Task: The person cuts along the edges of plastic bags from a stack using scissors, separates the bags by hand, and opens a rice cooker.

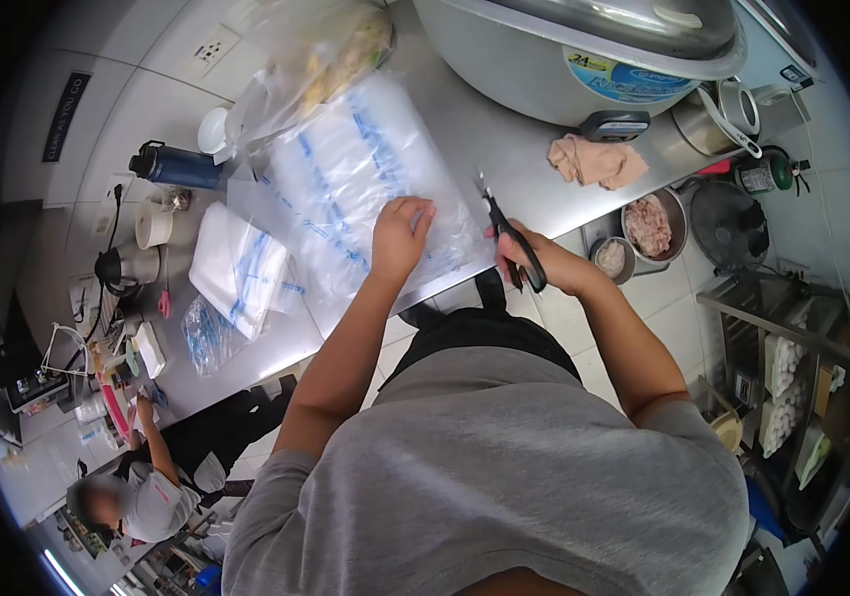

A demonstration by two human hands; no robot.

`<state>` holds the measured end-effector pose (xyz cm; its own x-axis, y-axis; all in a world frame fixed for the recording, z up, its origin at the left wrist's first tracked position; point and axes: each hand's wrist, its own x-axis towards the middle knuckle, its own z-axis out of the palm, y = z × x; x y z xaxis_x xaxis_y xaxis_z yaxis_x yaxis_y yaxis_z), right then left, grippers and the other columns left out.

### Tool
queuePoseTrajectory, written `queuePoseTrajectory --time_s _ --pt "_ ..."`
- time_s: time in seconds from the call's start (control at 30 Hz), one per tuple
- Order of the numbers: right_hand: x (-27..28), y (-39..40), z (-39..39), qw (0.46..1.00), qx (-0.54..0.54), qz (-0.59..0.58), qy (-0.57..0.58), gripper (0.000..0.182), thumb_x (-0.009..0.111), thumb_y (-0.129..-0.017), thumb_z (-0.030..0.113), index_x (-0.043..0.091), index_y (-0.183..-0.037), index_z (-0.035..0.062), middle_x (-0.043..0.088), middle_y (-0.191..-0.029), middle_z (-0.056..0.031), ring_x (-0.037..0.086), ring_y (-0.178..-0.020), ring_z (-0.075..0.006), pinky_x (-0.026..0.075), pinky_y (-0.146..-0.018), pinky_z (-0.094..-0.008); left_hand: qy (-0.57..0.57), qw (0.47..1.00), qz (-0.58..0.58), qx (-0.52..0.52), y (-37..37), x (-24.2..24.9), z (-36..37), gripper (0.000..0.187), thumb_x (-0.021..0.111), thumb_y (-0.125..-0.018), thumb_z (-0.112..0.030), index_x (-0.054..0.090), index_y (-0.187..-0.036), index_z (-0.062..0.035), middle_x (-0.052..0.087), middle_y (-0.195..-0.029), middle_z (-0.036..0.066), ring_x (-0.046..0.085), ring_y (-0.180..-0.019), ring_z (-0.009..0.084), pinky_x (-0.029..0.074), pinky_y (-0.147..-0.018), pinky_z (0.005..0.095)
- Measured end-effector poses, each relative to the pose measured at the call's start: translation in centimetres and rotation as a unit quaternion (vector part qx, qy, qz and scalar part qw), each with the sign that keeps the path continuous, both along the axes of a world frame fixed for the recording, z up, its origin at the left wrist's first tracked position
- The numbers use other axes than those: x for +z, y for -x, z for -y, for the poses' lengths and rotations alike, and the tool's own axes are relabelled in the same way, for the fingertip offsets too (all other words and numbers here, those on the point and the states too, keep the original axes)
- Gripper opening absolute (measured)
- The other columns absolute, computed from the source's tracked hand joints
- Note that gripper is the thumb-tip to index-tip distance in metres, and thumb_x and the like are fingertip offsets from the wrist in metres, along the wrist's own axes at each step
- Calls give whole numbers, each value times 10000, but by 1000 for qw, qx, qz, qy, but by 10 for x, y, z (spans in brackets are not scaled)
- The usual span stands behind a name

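Observation:
A stack of clear plastic bags (336, 174) with blue print lies on the steel counter in front of me. My left hand (402, 236) rests over the near part of this plastic, its fingers loosely bent, and I see nothing held in it. My right hand (549, 260) grips a pair of black-handled scissors (512, 238) at the counter's front edge. Their blades point away from me, over the steel beside the bags. A second folded pile of white plastic bags (236, 263) lies to the left.
A large grey rice cooker (544, 70) stands at the back right, with a crumpled tan cloth (597, 162) before it. Bowls of raw meat (648, 223) sit lower at the right. A blue bottle (177, 166) stands at left. Another person (162, 487) works farther along the counter.

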<state>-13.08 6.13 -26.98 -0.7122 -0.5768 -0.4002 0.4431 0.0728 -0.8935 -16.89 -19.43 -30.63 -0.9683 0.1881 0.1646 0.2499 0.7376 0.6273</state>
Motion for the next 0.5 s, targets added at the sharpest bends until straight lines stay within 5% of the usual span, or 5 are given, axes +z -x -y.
queuePoseTrajectory --time_s 0.13,0.37,0.5 --pt "4 -5 -2 985 127 75 85 901 360 -809 829 447 -1249 48 556 -783 -28 593 -694 -129 444 -603 -243 -80 993 55 60 -1 1 3 223 640 -904 -236 712 -976 -37 694 -958 164 657 -888 317 507 -789 364" --pt "-16 -10 7 964 121 195 134 908 359 -798 839 457 -1241 52 589 -769 -41 612 -684 -155 413 -564 -238 -139 978 80 134 -1 -1 -1 214 650 -898 -216 687 -961 -16 683 -925 150 662 -849 300 513 -750 361" --pt "-22 -9 11 965 105 196 138 901 359 -797 840 463 -1227 55 588 -764 -46 615 -685 -168 408 -563 -243 -81 993 14 81 -6 6 -3 203 689 -854 -205 661 -968 -40 657 -965 118 626 -925 297 494 -795 380"
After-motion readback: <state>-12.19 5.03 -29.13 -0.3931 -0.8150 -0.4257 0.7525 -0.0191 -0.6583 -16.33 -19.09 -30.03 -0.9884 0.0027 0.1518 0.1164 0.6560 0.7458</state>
